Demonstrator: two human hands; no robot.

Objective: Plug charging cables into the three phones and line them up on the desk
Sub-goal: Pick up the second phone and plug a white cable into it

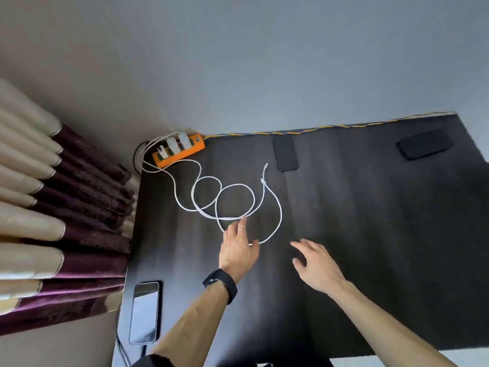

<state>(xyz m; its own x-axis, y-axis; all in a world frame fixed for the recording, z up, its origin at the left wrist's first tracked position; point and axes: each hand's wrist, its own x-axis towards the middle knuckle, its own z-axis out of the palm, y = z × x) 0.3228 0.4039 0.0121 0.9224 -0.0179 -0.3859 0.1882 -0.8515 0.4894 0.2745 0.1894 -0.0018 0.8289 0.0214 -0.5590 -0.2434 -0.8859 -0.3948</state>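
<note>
Altogether three phones [145,312] [285,153] [425,143], looped white cables [225,205], left hand [238,247] and right hand [316,263] grips spread, empty.

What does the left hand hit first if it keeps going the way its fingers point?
The white cables: the left hand has its fingertips about at the loops already, though height above the desk is unclear.
</note>
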